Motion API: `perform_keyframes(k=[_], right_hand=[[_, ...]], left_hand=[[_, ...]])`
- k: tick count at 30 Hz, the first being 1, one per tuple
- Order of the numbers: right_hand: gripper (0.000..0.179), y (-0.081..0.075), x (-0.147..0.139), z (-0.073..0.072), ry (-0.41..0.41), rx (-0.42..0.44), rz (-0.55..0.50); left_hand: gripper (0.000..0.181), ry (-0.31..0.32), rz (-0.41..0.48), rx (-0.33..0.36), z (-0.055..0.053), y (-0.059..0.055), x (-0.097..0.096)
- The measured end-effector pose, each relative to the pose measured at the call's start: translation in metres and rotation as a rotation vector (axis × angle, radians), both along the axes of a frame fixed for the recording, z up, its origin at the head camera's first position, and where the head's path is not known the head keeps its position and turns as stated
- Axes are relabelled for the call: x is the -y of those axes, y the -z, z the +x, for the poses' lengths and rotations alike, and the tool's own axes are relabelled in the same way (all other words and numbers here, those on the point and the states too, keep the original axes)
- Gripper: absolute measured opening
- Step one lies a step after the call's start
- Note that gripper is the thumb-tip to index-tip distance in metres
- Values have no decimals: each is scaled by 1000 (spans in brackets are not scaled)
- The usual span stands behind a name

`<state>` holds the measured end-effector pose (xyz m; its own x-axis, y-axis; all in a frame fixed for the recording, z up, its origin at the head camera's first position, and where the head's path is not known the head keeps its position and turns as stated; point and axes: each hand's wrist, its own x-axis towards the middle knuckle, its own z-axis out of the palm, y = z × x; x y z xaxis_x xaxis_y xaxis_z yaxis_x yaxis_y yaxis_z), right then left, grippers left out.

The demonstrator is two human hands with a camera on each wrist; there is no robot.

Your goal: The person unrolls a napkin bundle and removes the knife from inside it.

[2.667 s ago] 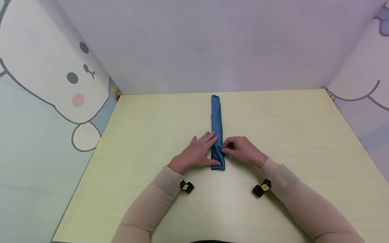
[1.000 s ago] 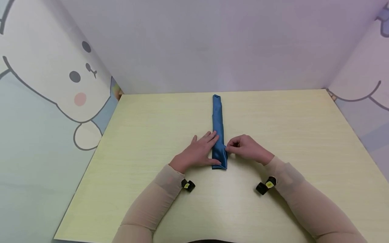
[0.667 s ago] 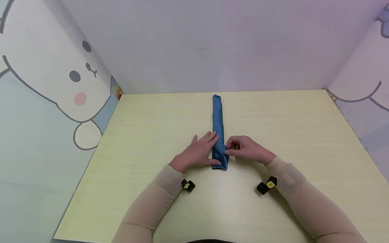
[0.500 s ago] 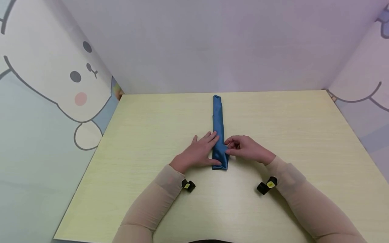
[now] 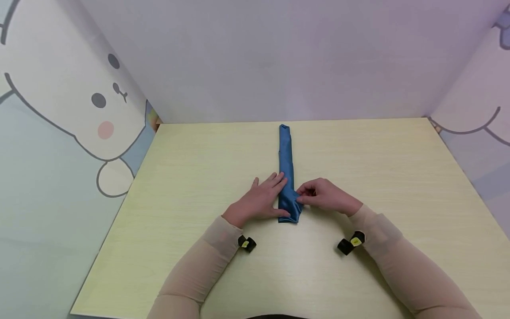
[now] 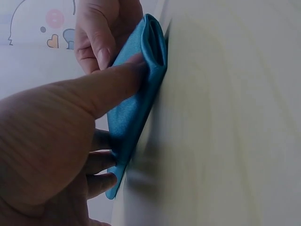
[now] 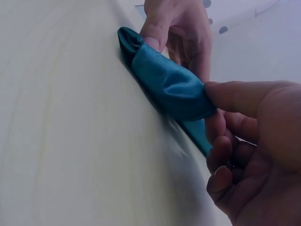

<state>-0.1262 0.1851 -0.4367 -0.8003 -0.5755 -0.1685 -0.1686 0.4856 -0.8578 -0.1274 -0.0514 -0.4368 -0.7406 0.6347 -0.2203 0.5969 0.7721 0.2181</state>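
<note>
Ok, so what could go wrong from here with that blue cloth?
The right hand pinches just the side edge of the blue cloth, which looks shiny, so it may slip from the fingers.

That side bulges out of line near the close end, so more pulling might loosen or skew the narrow strip.

The left hand presses only the nearer part; the far end lies unheld on the table and could swing.
</note>
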Motion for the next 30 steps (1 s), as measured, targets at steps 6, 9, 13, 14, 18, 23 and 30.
perform_keyframes(k=[6, 9, 13, 14, 18, 23, 30], right_hand=[[24, -3, -2, 0, -13, 8, -16], [26, -5, -4, 1, -38, 19, -32], [27, -7, -6, 0, -77, 53, -39], [26, -8, -6, 0, -85, 55, -32], [22, -8, -11, -2, -103, 44, 18], [23, -10, -16, -2, -109, 69, 48], [11, -15, -22, -3, -133, 83, 78]], left_hand=[[105, 1, -3, 3, 0, -2, 0], [104, 3, -4, 5, 0, -2, -1], [104, 5, -8, -1, 0, -1, -1], [104, 5, -8, -2, 0, -1, -1], [104, 9, -8, -4, 0, -1, 0], [105, 11, -5, -6, 0, -1, 0], [105, 4, -16, 1, 0, -2, 0]])
